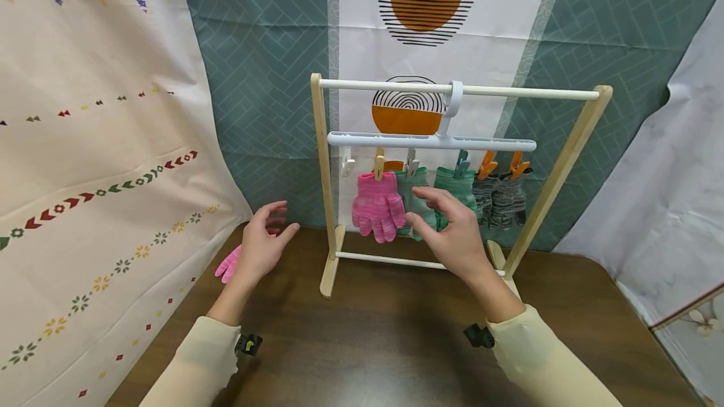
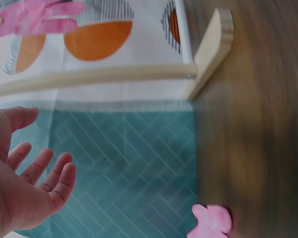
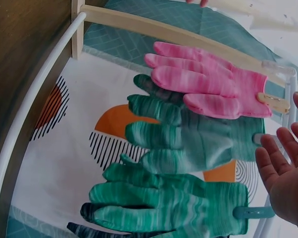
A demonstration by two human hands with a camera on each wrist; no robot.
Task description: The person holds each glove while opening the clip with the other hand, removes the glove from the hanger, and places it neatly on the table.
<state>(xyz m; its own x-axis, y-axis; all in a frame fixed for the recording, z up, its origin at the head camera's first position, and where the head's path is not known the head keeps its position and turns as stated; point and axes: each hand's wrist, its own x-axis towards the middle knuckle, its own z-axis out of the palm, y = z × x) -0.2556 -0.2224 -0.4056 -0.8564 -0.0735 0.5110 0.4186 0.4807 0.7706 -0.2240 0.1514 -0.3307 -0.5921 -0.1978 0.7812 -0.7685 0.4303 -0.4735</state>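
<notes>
My left hand (image 1: 263, 242) is raised left of the wooden rack with fingers loosely bent, holding nothing. Below and behind it a pink glove (image 1: 229, 264) lies on the table, partly hidden by the hand. My right hand (image 1: 457, 231) is empty too, its thumb and fingers spread in front of the hanging gloves. A pink glove (image 3: 203, 82) hangs from a yellow clothespin (image 1: 379, 164). Beside it hang a pale green glove (image 3: 203, 136) on a light grey clothespin (image 1: 412, 164) and a green glove (image 3: 188, 203) on a teal clothespin (image 1: 462, 164).
A white hanger bar (image 1: 390, 140) hooks over the rack's top rod (image 1: 526, 92). Dark grey gloves (image 1: 508, 200) hang at its right from orange clothespins (image 1: 517, 166). At its left end is a white clip (image 1: 347, 162) with no glove. Patterned cloths (image 1: 254, 80) surround the brown table (image 1: 362, 344).
</notes>
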